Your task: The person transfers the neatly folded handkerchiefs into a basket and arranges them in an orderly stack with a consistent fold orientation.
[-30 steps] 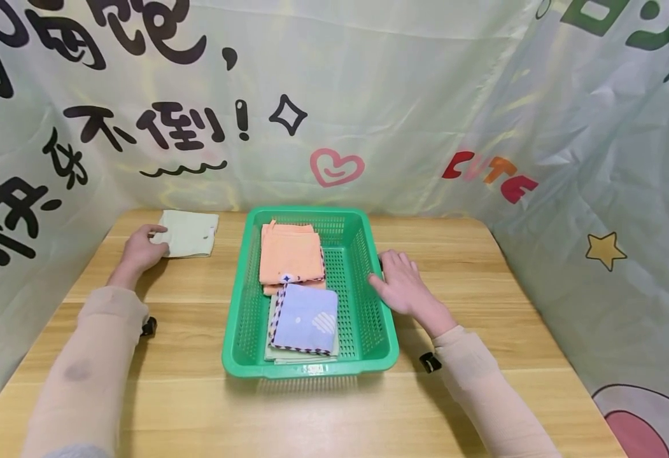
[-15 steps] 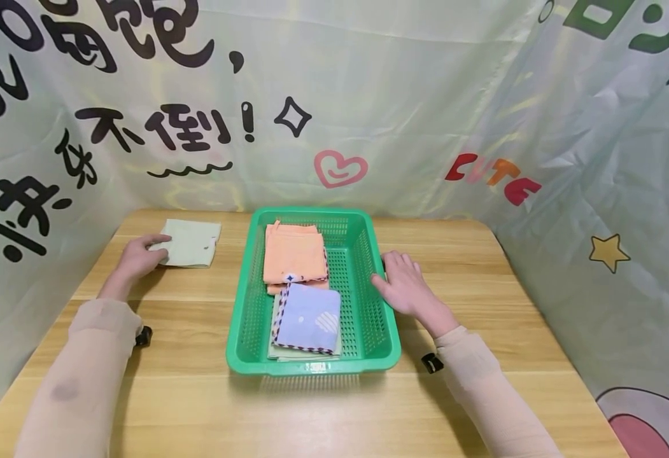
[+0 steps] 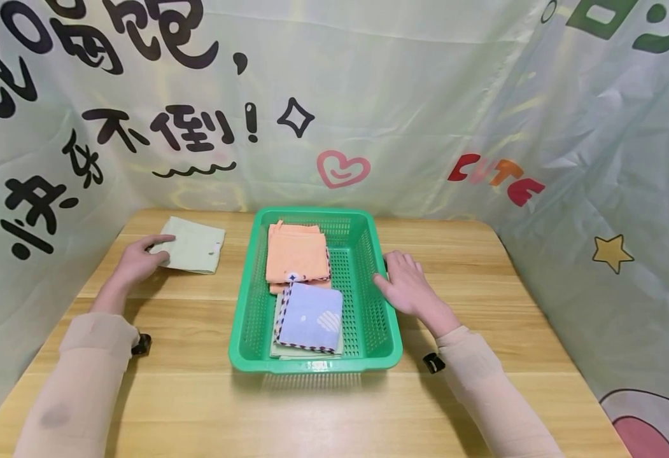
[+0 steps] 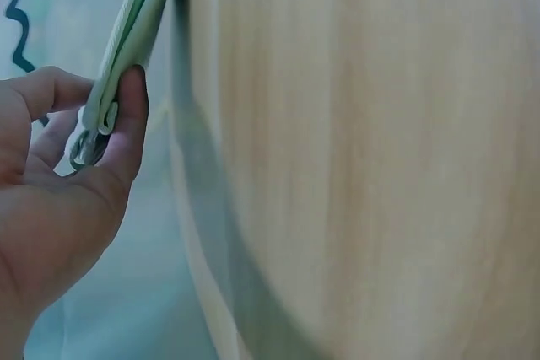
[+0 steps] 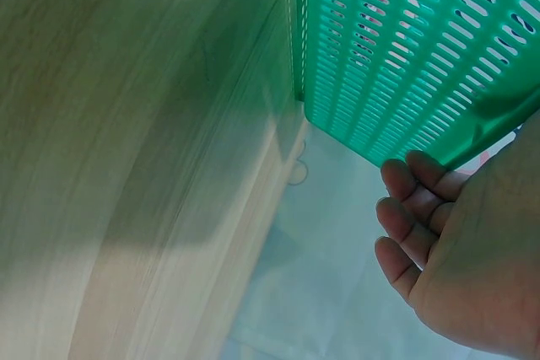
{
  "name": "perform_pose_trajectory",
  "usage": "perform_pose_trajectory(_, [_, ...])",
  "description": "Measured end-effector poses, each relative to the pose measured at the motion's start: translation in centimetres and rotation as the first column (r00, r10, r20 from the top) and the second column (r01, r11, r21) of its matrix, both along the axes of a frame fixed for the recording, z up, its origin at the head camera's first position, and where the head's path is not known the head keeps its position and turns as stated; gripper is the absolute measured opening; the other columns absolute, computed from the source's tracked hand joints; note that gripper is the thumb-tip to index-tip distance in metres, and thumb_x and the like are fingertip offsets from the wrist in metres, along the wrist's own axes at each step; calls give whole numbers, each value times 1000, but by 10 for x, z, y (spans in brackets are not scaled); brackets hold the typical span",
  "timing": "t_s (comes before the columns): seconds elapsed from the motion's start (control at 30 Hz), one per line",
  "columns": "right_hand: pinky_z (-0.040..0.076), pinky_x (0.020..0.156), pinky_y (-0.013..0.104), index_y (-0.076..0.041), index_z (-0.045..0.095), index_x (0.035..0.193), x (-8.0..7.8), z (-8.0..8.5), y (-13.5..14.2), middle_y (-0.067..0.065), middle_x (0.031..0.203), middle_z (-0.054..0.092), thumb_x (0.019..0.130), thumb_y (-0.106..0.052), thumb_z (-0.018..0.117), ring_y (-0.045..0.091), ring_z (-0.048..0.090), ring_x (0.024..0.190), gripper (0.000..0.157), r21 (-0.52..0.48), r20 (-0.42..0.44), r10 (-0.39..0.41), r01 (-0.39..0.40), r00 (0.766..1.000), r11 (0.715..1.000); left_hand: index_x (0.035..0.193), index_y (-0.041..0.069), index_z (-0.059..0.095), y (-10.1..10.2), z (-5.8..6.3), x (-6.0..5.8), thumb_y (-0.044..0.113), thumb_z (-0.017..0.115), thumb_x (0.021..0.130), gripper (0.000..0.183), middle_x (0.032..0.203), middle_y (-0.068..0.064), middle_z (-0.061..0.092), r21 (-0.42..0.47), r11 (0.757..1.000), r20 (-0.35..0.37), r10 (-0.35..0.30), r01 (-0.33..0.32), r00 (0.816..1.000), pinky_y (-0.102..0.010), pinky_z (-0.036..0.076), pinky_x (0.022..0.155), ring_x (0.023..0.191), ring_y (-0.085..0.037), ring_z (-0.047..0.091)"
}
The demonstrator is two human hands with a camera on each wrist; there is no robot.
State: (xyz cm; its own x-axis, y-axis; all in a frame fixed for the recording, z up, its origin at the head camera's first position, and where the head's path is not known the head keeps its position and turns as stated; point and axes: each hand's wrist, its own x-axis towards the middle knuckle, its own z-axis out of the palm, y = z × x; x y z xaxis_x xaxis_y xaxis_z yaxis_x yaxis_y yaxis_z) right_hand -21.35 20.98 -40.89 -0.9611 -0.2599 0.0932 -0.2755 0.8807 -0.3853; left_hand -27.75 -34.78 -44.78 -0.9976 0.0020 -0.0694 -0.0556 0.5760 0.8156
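Note:
A folded pale green cloth (image 3: 192,245) is at the far left of the table. My left hand (image 3: 139,259) pinches its left edge between thumb and fingers. In the left wrist view the folded layers of the cloth (image 4: 131,40) stand edge-on between the thumb and fingers. My right hand (image 3: 408,284) grips the right rim of a green plastic basket (image 3: 390,334), thumb over the rim and fingers outside. The right wrist view shows those fingers bent beside the perforated basket wall (image 5: 396,56). Inside the basket lie folded orange cloths (image 3: 296,254) and a folded lavender cloth (image 3: 311,318) with a striped edge.
Under the lavender cloth lies another pale green cloth (image 3: 281,350). The basket stands mid-table on a wooden table (image 3: 311,420). A printed fabric backdrop (image 3: 414,95) rises behind the table and along both sides.
My left hand has drawn the pale green cloth slightly toward the front, and the cloth has turned a little. The right hand stays at the basket rim. The head view has shifted slightly.

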Motion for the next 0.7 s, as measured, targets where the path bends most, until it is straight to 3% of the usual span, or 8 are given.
perform_pose_trajectory(0.13, [36,93,50,1,53,130,0,0,0,15,121,55,100,-34,50,33,43,108,46,-6,0,2,-2,1000,1000,156,8,46,3,6,7,18,54,103,55,142,-27,46,19,1000,-32,14,-13,999,-31,43,50,54,-8,42])
perform_pose_trajectory(0.33, [36,93,50,1,53,130,0,1,0,15,121,55,101,-34,50,34,43,109,45,-7,-1,2,-2,1000,1000,156,11,48,12,16,18,24,56,104,54,157,-20,39,26,999,-74,43,-41,996,-24,45,65,82,-11,49])
perform_pose_trajectory(0.43, [36,92,50,1,53,129,-1,1,0,15,120,55,101,-34,48,34,43,108,45,-9,-3,3,-3,1000,1000,155,11,49,17,20,24,24,57,104,53,159,-19,38,38,998,-101,55,-52,993,-22,44,67,84,-12,47])
perform_pose_trajectory(0.53, [35,91,49,1,53,128,-1,0,0,14,119,55,101,-35,48,33,43,106,45,-8,-5,1,-2,1000,1000,154,10,50,21,25,30,23,58,104,52,156,-20,39,71,996,-132,70,-61,989,-20,44,65,79,-10,46])
perform_pose_trajectory(0.7, [36,90,48,1,53,128,0,-1,0,14,117,55,101,-34,49,32,42,105,45,-7,-2,0,0,1000,1000,156,12,48,29,33,42,24,58,106,53,161,-17,34,175,983,-132,83,-59,988,-12,51,78,91,-4,53])
